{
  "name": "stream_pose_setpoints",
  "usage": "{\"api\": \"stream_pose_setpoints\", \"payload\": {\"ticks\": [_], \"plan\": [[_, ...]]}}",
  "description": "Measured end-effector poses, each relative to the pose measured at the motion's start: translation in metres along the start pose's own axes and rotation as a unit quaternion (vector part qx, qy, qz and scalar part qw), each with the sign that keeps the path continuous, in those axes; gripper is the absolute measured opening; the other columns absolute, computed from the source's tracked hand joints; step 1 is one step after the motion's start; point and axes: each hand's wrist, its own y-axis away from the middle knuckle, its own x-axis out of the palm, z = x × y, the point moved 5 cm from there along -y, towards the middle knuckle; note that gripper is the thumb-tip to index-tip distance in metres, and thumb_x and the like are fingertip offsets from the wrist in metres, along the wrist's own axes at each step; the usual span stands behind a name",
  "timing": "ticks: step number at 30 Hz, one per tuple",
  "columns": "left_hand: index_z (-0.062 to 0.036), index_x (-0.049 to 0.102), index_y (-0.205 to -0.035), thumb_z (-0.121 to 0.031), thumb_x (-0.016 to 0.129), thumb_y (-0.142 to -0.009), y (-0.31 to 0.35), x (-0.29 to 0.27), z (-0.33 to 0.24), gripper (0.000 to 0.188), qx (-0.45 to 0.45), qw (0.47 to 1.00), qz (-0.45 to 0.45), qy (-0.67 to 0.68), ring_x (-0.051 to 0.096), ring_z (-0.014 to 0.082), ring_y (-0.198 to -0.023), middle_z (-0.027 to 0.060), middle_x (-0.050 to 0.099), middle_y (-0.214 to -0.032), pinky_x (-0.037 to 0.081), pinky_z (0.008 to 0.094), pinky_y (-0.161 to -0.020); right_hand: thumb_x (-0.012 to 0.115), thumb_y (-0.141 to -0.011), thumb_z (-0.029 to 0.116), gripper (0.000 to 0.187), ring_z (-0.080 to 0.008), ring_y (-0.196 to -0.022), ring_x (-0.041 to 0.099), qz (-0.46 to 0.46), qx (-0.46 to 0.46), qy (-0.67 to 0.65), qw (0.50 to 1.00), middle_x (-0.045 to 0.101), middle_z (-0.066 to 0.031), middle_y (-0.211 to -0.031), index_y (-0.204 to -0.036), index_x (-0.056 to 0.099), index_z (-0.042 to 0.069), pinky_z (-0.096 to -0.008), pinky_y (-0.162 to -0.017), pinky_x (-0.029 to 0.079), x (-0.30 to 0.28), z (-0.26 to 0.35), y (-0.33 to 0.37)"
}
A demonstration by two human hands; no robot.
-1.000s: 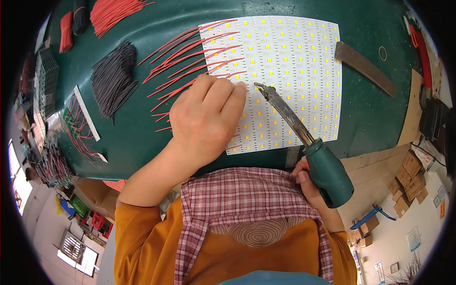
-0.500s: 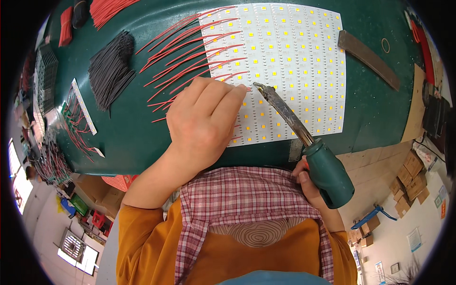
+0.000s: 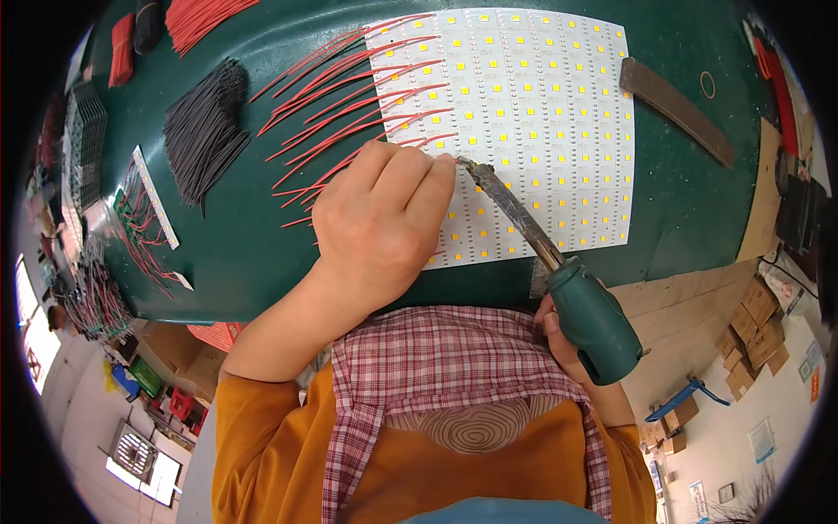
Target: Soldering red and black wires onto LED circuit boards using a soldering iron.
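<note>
My left hand [image 3: 381, 223] is closed in a pinch at the left part of a white LED panel [image 3: 567, 105] dotted with yellow chips. A red wire end shows at its fingertips; the rest of that wire is under the hand. My right hand [image 3: 560, 339], partly hidden, is wrapped round a soldering iron [image 3: 595, 319] with a green handle. The iron's dark tip meets the panel right beside my left fingertips. Several red wires [image 3: 327, 106] fan out leftward from the panel's left side, above my left hand.
On the green table lie a bundle of black wires [image 3: 205, 127], red wire bundles [image 3: 196, 19] and a small LED strip with wires [image 3: 157, 196]. A brown curved bar [image 3: 676, 112] rests over the panel's right edge, near a rubber band [image 3: 707, 84].
The soldering iron has moved slightly left, bringing its tip to my left fingertips. My left hand has shifted a little to the right, still pinched.
</note>
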Motion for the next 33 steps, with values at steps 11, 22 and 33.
{"api": "stream_pose_setpoints", "payload": {"ticks": [11,22,33], "plan": [[-0.003,0.07,-0.094,-0.006,0.068,-0.064,-0.001,-0.002,0.003,0.031,-0.016,1.0,0.017,0.005,0.06,0.0198,-0.075,0.0035,0.058,-0.083,0.048,0.0298,-0.057,0.065,-0.095,0.028,0.032,-0.0113,-0.074,0.056,-0.034,-0.024,-0.063,0.997,0.063,-0.0042,-0.081,-0.115,0.056,0.005,-0.0277,-0.071,0.047,-0.001,-0.009,0.013],[-0.0026,0.071,-0.094,-0.005,0.069,-0.063,0.011,-0.005,-0.008,0.031,-0.003,1.0,-0.003,0.02,0.06,0.0193,-0.075,0.0031,0.06,-0.082,0.048,0.0284,-0.056,0.068,-0.092,0.025,0.022,-0.0159,-0.072,0.057,0.009,0.022,-0.062,0.998,0.063,-0.0041,-0.079,-0.088,0.066,0.004,-0.0297,-0.068,0.047,0.001,-0.019,0.021],[-0.0027,0.071,-0.095,-0.001,0.07,-0.065,0.006,-0.002,-0.015,0.03,-0.009,1.0,0.02,0.007,0.061,0.0193,-0.077,0.0025,0.059,-0.08,0.049,0.028,-0.058,0.065,-0.091,0.015,0.013,-0.0161,-0.069,0.059,0.006,-0.004,-0.022,1.0,0.064,-0.0054,-0.078,-0.087,0.064,0.003,-0.0293,-0.063,0.048,-0.002,-0.011,0.01]]}}
